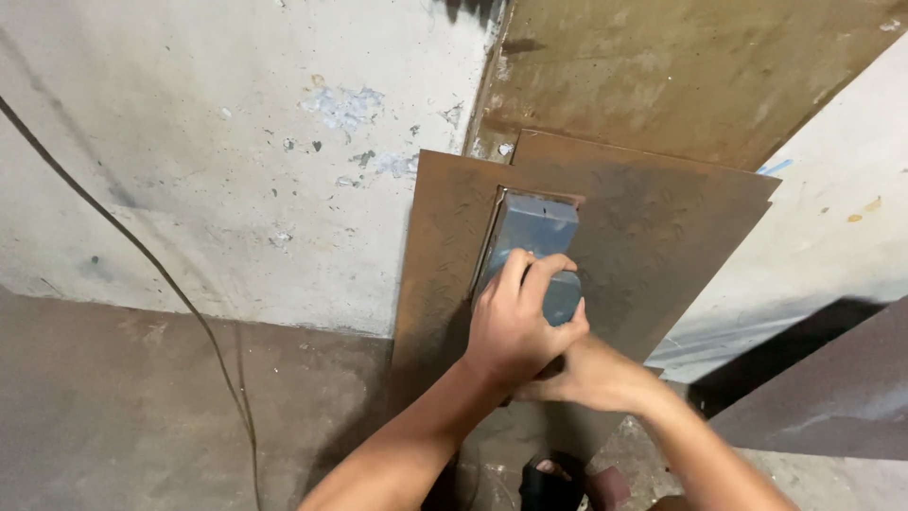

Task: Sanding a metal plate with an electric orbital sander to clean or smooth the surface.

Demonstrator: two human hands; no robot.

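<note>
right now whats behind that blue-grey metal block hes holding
Behind the blue-grey metal block stand rusty brown metal sheets leaning against the wall. The left hand and right hand cover the block's lower part.

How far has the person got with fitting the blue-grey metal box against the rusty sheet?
Done: the rusty sheets stand leaning against the wall. In hand: the left hand grips the blue-grey metal box against the front sheet, with the right hand underneath. Left: nothing visible fixes the box, so it seems held in place only by hand.
</note>
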